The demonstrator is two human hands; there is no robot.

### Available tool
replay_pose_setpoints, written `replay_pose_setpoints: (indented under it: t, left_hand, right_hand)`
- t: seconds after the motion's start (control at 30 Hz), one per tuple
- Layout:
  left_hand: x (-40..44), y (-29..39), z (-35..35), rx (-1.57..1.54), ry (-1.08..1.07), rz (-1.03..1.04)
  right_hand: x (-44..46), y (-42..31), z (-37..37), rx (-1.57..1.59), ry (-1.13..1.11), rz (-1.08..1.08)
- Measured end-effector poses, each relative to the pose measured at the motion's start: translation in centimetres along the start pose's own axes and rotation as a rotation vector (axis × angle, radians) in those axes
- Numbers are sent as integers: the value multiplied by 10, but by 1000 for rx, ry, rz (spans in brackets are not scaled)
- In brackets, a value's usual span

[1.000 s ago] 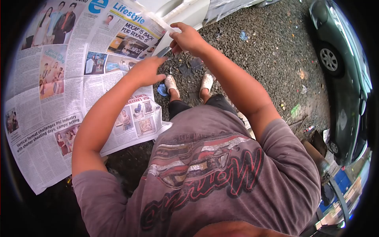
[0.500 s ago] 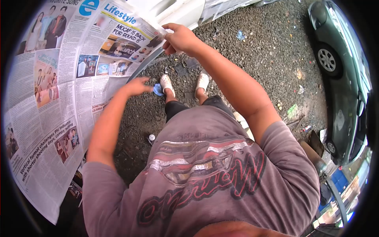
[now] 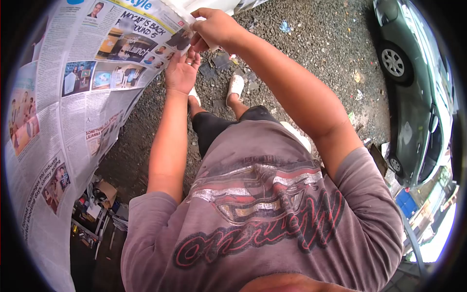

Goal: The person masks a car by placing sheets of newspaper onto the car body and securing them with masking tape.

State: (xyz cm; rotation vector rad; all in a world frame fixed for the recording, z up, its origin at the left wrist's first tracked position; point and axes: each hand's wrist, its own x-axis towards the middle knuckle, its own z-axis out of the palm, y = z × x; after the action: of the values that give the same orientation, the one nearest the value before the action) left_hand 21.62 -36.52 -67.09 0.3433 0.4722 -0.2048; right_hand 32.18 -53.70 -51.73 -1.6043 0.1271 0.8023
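A large newspaper sheet (image 3: 73, 117) hangs on the left side, its printed face toward me. My right hand (image 3: 216, 30) is closed in a pinch at its upper right edge, with thumb and fingertips together. A small pale scrap (image 3: 213, 46) shows under that palm; what it is I cannot make out. My left hand (image 3: 181, 74) is just below, palm up, against the same paper edge. Its fingers are apart and slightly curled, a ring on one of them, tips close to the right fingertips. Whether they touch the paper is unclear.
A pale panel (image 3: 228, 6) lies behind the paper at the top. Gravel ground (image 3: 311, 58) with litter spreads around my white clogs (image 3: 235, 86). A dark green car (image 3: 413, 112) stands at the right. Tools and odds and ends (image 3: 95, 211) sit low at the left.
My left hand has moved up and turned palm up at the paper's edge beside the right hand. The right hand keeps its pinch. The view has shifted, moving the newspaper leftward.
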Motion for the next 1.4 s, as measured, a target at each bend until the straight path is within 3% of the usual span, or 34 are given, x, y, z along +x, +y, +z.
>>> replay_pose_setpoints:
  t: [0.27, 0.37, 0.43, 0.5, 0.53, 0.57, 0.6, 0.67, 0.7, 0.77, 0.8, 0.87, 0.9, 0.97, 1.1, 1.17, 1.3, 1.37, 1.4]
  left_hand:
    - [-26, -11, 17, 113, 60, -18]
    - [-41, 1, 40, 374, 195, -186]
    - [-52, 21, 68, 1112, 213, -375]
    - [-56, 47, 106, 1629, 28, -157]
    - [-59, 63, 131, 1958, -116, 184]
    - [-57, 74, 153, 1971, -108, 354]
    - [-59, 87, 192, 2228, -30, 389]
    - [-44, 103, 231, 2334, -407, 1036]
    - [-37, 107, 255, 2338, -413, 1041]
    - [-26, 101, 301, 2854, -411, 316]
    - [-21, 95, 310, 2860, -415, 321]
    - [-12, 85, 323, 3188, -590, 97]
    - [-8, 84, 325, 3197, -595, 96]
    - [2, 81, 330, 3259, -889, -44]
    - [56, 83, 291, 3352, -909, -97]
    - [61, 79, 290, 3328, -827, -25]
    - [44, 61, 314, 3307, -813, -113]
    - [36, 52, 326, 3149, -608, -432]
    - [39, 51, 326, 3157, -612, -432]
  right_hand:
    - [-7, -9, 3, 4, 35, 12]
    - [-12, -10, 2, 34, 48, 17]
    - [-11, -11, 1, 48, 61, 23]
    - [-7, -6, 2, 17, 52, 17]
    - [-8, -5, 2, 22, 52, 12]
    - [-9, -4, 3, 33, 39, 23]
    - [-10, -3, 4, 44, 26, 34]
    - [-12, -3, 5, 40, 32, 26]
    - [-14, -2, 6, 33, 36, 24]
    - [-21, -3, 9, 32, 50, 15]
    - [-24, -3, 11, 28, 59, 13]
    - [-27, -2, 16, 56, 84, 3]
    - [-29, -2, 18, 81, 104, 1]
    - [-34, -4, 20, 77, 113, -15]
    - [-41, -4, 22, 58, 93, -34]
    - [-46, -4, 21, 114, 93, -41]
    - [-47, 5, 18, 160, 70, -53]
    - [-47, 7, 18, 166, 71, -61]
    - [-47, 7, 18, 164, 66, -68]
